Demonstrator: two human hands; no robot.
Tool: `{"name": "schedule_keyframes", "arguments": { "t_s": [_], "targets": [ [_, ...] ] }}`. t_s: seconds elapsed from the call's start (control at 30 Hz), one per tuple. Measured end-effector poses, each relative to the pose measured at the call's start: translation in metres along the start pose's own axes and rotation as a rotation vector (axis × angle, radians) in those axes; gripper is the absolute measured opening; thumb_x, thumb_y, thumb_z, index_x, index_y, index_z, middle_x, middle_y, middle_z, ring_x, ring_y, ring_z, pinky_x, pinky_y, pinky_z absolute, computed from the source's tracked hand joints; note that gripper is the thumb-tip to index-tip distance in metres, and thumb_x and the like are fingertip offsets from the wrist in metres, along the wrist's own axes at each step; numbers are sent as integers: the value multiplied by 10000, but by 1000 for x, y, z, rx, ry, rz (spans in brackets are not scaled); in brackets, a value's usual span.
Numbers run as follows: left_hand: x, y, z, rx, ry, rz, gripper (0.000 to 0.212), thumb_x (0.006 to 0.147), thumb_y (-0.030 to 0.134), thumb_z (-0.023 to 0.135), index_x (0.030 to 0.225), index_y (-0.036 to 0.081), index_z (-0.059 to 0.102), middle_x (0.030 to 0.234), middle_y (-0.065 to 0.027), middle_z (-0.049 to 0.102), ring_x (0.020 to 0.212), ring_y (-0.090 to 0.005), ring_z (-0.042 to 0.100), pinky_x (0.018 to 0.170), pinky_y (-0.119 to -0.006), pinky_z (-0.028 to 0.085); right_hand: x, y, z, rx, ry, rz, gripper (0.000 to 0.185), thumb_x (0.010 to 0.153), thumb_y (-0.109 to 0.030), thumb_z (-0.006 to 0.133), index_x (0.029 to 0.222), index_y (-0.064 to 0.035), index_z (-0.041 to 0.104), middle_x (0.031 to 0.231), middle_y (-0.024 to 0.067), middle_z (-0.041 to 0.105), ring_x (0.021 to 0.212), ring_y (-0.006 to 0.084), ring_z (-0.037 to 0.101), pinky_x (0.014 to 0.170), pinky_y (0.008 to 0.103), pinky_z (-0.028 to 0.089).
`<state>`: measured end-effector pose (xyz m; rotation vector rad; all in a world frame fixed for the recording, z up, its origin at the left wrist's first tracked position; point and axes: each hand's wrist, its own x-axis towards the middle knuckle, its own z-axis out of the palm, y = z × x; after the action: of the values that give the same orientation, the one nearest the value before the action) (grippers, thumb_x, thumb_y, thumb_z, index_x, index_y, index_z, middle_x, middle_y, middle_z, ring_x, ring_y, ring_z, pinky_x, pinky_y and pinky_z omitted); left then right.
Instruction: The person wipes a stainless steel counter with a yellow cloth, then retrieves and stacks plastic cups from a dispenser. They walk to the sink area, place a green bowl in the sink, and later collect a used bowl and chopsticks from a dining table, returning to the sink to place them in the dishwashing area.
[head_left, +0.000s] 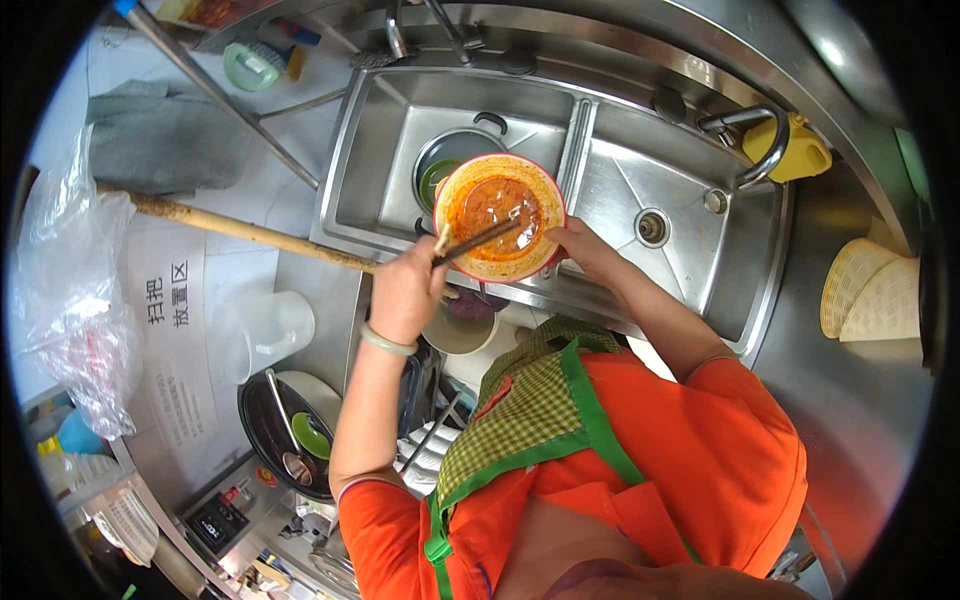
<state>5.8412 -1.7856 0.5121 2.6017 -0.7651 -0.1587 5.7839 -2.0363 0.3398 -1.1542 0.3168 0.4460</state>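
Observation:
My left hand (409, 289), with a pale bangle at its wrist, grips dark chopsticks (484, 238) that slant over a bowl. A small pale piece by its fingers is unclear. My right hand (581, 244) holds the right rim of the bowl (551, 196), which is red-rimmed and cream inside. Orange-red oily liquid with bits (501, 206) lies in it. The bowl is above the front of a steel double sink (585, 150). Partly hidden behind it, a metal pot (450, 142) with dark handles stands in the left basin, a green dish (435, 180) inside it.
A wooden pole (247, 234) reaches the sink's front left. Further left are a clear plastic bag (75, 300) and a translucent plastic jug (274, 334). A dark oval tub (262, 420) holds a ladle. Curved taps, one (776, 142) at right, and a yellow jug (787, 150) stand behind the sink.

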Motion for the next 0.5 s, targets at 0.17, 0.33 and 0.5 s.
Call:
{"name": "schedule_keyframes", "arguments": {
  "t_s": [0.17, 0.33, 0.5],
  "targets": [
    [5, -1, 79, -290, -5, -200, 252, 858, 256, 659, 950, 21, 652, 754, -229, 629, 725, -419, 605, 597, -435, 475, -7, 10, -24, 149, 149, -61, 312, 921, -195, 481, 1165, -8, 535, 938, 99, 676, 715, 157, 658, 580, 266, 541],
    [38, -11, 142, -687, -360, -433, 335, 890, 275, 631, 780, -41, 637, 563, -100, 541, 529, -160, 522, 521, -330, 420, -21, 20, -40, 309, 259, -102, 291, 932, -184, 476, 1158, -8, 531, 990, 103, 659, 776, 158, 651, 619, 279, 538],
    [59, -1, 169, -808, -474, -448, 300, 875, 229, 612, 711, -22, 634, 557, -31, 536, 523, -129, 497, 499, -294, 387, -47, 35, -75, 341, 383, -126, 288, 941, -167, 465, 1167, 4, 515, 1011, 106, 650, 805, 161, 645, 673, 287, 534]
  ]
}}
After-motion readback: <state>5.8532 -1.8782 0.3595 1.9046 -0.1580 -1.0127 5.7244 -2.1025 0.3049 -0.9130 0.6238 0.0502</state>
